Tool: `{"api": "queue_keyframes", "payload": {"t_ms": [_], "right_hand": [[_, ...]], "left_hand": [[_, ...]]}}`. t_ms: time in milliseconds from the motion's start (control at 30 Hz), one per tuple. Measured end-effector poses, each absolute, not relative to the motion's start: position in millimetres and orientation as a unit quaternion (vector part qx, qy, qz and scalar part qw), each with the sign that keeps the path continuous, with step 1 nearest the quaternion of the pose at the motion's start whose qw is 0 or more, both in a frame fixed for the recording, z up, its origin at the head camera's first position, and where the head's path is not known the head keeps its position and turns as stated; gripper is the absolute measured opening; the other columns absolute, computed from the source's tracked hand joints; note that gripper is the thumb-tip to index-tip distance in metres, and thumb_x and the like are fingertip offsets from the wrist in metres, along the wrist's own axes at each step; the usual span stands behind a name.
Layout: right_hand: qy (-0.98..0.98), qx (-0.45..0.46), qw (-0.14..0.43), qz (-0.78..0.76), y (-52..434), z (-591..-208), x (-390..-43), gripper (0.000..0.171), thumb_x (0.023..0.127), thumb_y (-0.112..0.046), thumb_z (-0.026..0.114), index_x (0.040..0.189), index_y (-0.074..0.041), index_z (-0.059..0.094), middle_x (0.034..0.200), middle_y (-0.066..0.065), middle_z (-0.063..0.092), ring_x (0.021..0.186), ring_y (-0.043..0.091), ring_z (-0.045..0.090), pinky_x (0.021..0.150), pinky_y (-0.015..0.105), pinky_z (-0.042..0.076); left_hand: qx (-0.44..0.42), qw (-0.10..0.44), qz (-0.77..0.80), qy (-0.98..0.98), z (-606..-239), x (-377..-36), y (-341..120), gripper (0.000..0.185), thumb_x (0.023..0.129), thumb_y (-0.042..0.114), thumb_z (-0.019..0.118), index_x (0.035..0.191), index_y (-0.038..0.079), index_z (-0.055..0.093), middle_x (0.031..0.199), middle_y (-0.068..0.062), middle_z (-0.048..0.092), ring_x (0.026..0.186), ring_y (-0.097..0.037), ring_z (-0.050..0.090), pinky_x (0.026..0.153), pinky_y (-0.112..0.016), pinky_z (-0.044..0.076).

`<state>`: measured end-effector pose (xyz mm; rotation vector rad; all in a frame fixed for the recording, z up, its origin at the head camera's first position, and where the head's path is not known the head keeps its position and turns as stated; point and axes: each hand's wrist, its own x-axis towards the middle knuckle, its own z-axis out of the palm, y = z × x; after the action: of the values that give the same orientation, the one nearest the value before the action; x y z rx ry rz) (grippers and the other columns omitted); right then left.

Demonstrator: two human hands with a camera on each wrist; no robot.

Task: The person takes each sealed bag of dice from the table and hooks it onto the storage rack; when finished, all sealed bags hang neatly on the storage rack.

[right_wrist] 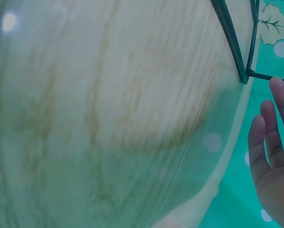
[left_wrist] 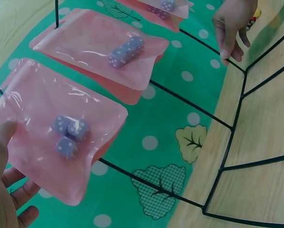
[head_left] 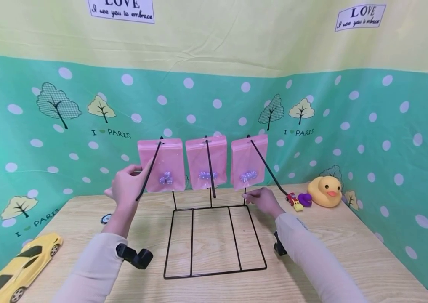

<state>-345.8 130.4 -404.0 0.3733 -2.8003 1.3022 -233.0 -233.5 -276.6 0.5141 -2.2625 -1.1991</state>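
Hanging already on the wire rack (head_left: 214, 235): three pink dice bags (head_left: 205, 162), left hand (head_left: 124, 189) loosely open beside one, right hand (head_left: 264, 201) open, empty.

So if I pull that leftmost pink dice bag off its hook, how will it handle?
The leftmost pink bag is probably floppy: its thin film shows wrinkles and glare. It likely feels bottom-heavy, since three dice sit loose low in it and may shift. Glossy plastic could be slippery, so the left hand beside it should probably pinch near the top edge.
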Motion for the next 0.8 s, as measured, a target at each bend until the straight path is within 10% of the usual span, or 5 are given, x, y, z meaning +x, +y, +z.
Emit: {"api": "queue_keyframes", "payload": {"t_ms": [800], "right_hand": [[-0.911, 0.164, -0.003, 0.378, 152, -385, -336, 0.038, 0.102, -0.023, 0.063, 0.132, 0.001, 0.064, 0.12, 0.017, 0.069, 0.109, 0.032, 0.064, 0.092, 0.047, 0.054]], "left_hand": [[0.185, 0.259, -0.402, -0.858, -292, -219, -243, 0.075, 0.083, 0.078, 0.063, 0.114, 0.01, 0.074, 0.103, -0.014, 0.076, 0.102, -0.034, 0.061, 0.101, -0.062, 0.02]]}}
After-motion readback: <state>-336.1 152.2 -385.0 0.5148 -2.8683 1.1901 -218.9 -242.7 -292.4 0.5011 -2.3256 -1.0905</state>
